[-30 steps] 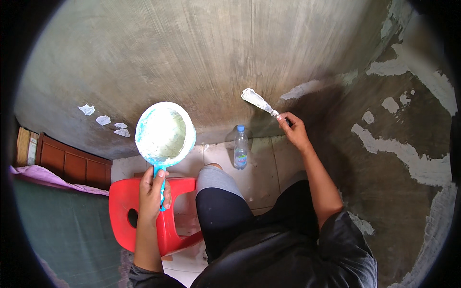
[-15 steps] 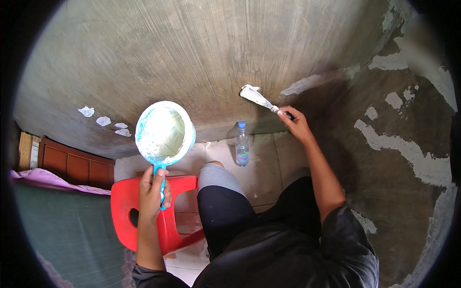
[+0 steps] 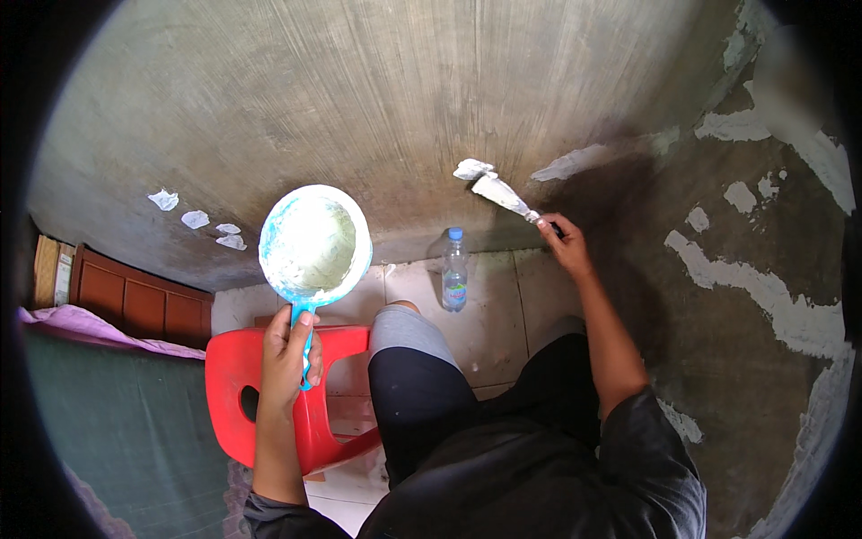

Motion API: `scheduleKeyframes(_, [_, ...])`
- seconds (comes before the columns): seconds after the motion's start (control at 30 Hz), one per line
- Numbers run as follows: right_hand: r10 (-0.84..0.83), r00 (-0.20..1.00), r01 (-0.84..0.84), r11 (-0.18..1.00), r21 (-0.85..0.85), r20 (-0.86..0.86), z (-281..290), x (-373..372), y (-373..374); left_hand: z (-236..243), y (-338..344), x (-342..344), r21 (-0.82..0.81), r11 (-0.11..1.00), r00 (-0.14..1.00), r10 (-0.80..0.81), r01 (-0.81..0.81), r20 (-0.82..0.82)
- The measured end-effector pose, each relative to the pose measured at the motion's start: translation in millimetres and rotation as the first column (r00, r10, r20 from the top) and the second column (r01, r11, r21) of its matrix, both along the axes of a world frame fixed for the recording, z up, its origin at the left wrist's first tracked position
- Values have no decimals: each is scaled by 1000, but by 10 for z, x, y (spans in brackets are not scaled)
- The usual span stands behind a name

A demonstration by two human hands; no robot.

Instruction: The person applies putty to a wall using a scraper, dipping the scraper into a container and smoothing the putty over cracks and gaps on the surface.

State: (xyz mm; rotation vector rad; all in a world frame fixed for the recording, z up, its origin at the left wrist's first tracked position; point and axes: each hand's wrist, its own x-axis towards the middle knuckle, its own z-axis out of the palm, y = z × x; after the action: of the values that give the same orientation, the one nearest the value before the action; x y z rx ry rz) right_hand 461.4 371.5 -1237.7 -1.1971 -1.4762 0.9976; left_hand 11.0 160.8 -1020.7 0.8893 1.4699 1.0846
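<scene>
My left hand (image 3: pixel 291 352) is wrapped round the handle of a blue plastic dipper (image 3: pixel 363 260), held up over a red stool. White putty (image 3: pixel 314 244) coats the inside of the dipper. In my right hand (image 3: pixel 566 244) is a putty knife (image 3: pixel 503 195), its blade smeared with white and pointing up and left toward the grey wall (image 3: pixel 377 99). Just beyond the blade tip a small fresh-looking putty patch (image 3: pixel 474 169) sticks to the wall. Whether the blade touches the wall I cannot tell.
A clear water bottle (image 3: pixel 455 274) with a blue cap stands on the tiled floor (image 3: pixel 494 332) near the wall's foot. The red stool (image 3: pixel 229 359) is at left, beside a green cloth-covered surface (image 3: pixel 126 422) and a brown wooden panel (image 3: pixel 135 301). Dried putty patches (image 3: pixel 763 287) mark the right wall.
My right hand has drawn the putty knife down and right, away from a putty patch now showing on the wall. The dipper has shifted slightly to the right.
</scene>
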Motion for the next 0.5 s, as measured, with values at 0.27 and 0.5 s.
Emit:
scheduleKeyframes(0.27, [-88,988,74,991,112,128,463,-458,35,-22,1,-20,25,1000,1000,-11,11,-6])
scheduleKeyframes(0.5, [-190,981,186,976,111,30,161,-100,-169,-14,11,-8,5,1000,1000,-8,8,1])
